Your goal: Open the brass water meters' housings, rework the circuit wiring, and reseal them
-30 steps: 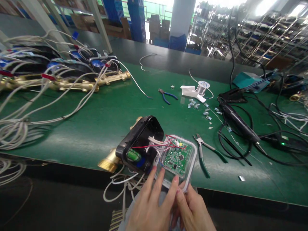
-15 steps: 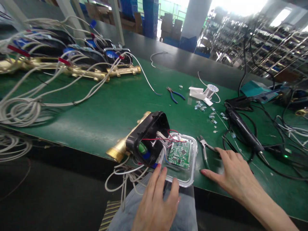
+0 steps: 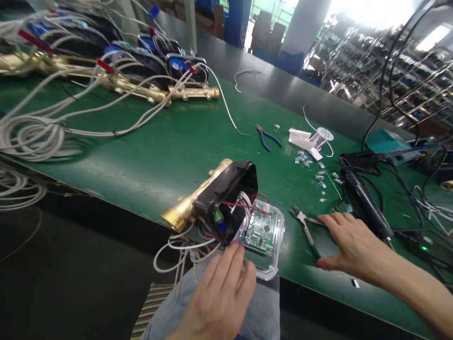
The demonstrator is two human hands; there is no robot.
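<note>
My left hand (image 3: pixel 221 288) lies with outstretched fingers, its fingertips at the lower edge of a black housing (image 3: pixel 226 198) and the near left corner of a clear plastic cover (image 3: pixel 272 271). A green circuit board (image 3: pixel 262 231) rests in the cover, joined by red and grey wires to the housing. Attached behind the housing is a brass pipe fitting (image 3: pixel 179 212). My right hand (image 3: pixel 348 243) is around the spread handles of pliers (image 3: pixel 306 226), fingers over one handle and thumb at the green end of the other. The pliers' jaws point away from it.
Blue-handled cutters (image 3: pixel 265 138), a white spool (image 3: pixel 323 135) and several small pieces (image 3: pixel 305 159) lie farther back. A black corded tool (image 3: pixel 366 203) is on the right. Brass meters (image 3: pixel 141 87) with coiled grey cables (image 3: pixel 33 139) occupy the left. A small silver part (image 3: pixel 356 283) lies near the front edge.
My left fingers have drawn closer together. The right hand's thumb has come onto the handle end, and the pliers have turned slightly. The housing and cover have shifted a little; the camera view has also moved.
</note>
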